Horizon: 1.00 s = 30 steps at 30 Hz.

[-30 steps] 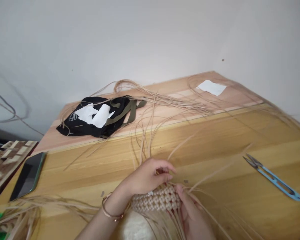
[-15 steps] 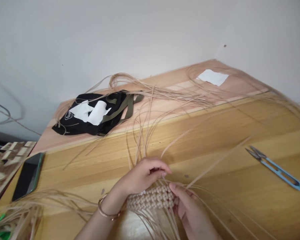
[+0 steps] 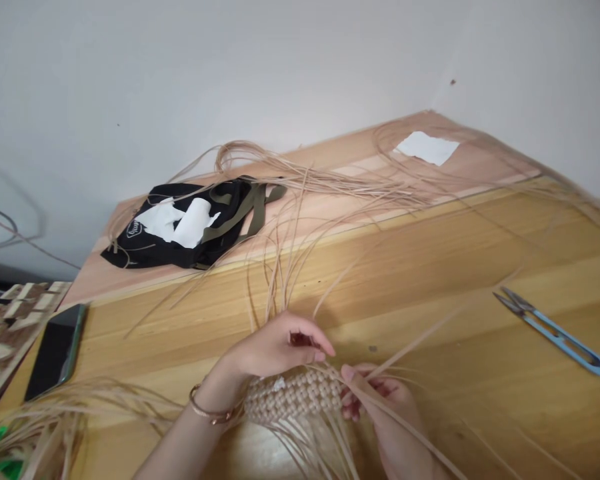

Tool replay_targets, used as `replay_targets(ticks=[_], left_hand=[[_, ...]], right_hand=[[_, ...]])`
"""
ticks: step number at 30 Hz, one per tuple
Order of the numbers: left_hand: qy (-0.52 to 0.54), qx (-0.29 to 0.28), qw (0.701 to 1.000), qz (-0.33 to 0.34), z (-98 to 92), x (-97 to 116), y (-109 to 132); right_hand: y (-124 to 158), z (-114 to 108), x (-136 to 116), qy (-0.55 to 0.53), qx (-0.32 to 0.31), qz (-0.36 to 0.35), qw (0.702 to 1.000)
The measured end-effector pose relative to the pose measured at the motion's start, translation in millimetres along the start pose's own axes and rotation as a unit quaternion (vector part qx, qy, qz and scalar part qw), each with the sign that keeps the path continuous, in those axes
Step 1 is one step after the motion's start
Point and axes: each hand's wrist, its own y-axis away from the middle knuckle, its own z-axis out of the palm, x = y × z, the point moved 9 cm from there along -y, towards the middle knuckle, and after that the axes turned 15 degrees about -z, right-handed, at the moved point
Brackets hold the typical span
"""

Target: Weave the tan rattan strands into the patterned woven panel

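A woven strip of pale cane (image 3: 300, 395), knotted in rows, lies in front of me with many loose strands running out of it. My left hand (image 3: 285, 347) arches over its upper edge, thumb and fingertips closed on strands there; a bracelet is on that wrist. My right hand (image 3: 380, 400) is at the strip's right end, thumb and fingers pinching a cane strand (image 3: 410, 433) that crosses over the hand toward the lower right. Another strand (image 3: 425, 330) slants away to the upper right. The palm-side fingers of the left hand are partly hidden.
Blue thread snips (image 3: 555, 333) lie at the right. A black bag (image 3: 180, 257) with white paper (image 3: 195, 223) sits at the back left, beside loose cane (image 3: 300, 177). A phone (image 3: 55, 350) rests at the left edge, above a cane bundle (image 3: 95, 400). White paper (image 3: 427, 148) lies far right.
My right hand has shifted slightly right of the strip's end, and a strand now crosses over it to the lower right. The left hand has moved a little left, still above the strip.
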Motion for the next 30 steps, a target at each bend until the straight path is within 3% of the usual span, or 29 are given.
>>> replay_targets(ticks=[4, 12, 18, 23, 30], left_hand=[[-0.039, -0.028, 0.999, 0.010, 5.6, 5.6, 0.2], [-0.118, -0.005, 0.993, 0.007, 16.2, 12.0, -1.2], [-0.051, -0.073, 0.996, -0.010, 20.4, 5.2, -4.5], [-0.072, -0.099, 0.992, -0.034, 23.9, 2.6, -5.7], [-0.123, -0.040, 0.991, -0.018, 14.6, 0.7, -3.3]], right_hand=[[-0.3, 1.4, 0.3, 0.023, -0.008, 0.006, 1.000], [-3.8, 4.5, -3.1, 0.061, -0.045, 0.001, 0.997], [-7.0, 0.6, -5.0, 0.070, -0.029, -0.007, 0.997], [-5.9, 1.2, -5.1, 0.053, -0.023, -0.015, 0.998], [-11.4, -5.5, 3.3, 0.035, -0.027, 0.010, 0.999]])
